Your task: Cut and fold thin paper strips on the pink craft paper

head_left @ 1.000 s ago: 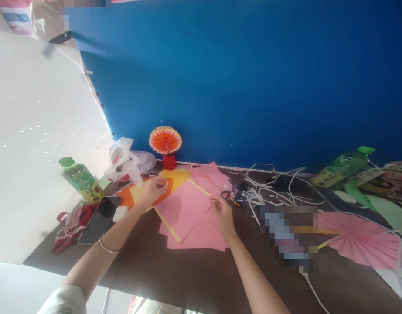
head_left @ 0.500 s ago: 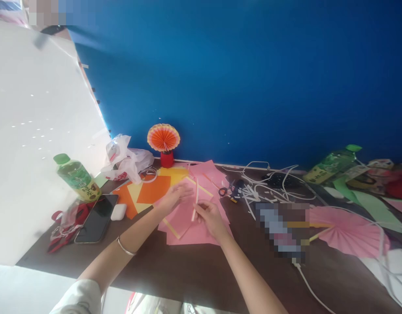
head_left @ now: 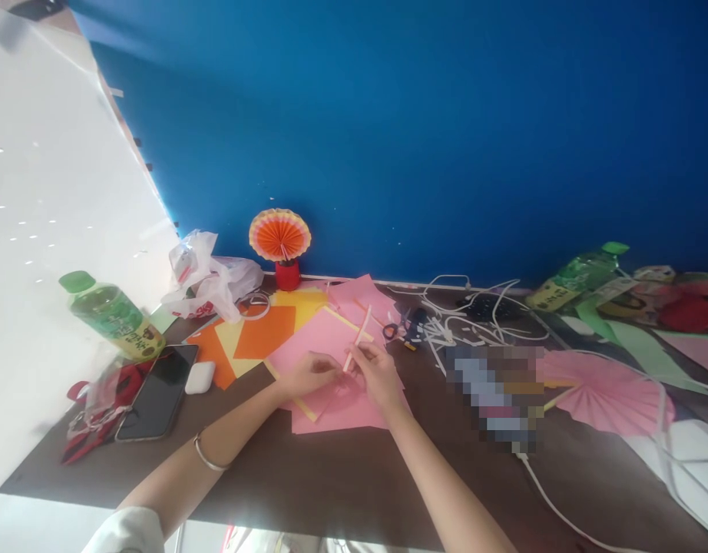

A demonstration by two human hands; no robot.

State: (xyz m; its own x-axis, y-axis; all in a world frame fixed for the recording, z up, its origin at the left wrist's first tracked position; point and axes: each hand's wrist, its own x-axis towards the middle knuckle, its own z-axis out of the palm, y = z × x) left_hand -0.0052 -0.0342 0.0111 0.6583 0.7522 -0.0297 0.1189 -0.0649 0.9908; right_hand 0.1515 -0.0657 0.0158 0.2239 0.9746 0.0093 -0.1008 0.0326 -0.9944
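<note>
before blue panel (head_left: 417, 138), pinching a straight, pale, narrow strip (head_left: 362, 328) in right hand (head_left: 377, 374); curling left hand (head_left: 312, 375) nearby with unclear grip.

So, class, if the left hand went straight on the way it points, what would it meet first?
Probably the lower end of the pale strip pinched in the right hand; the left hand looks very close, perhaps touching, as depth is unclear.
</note>
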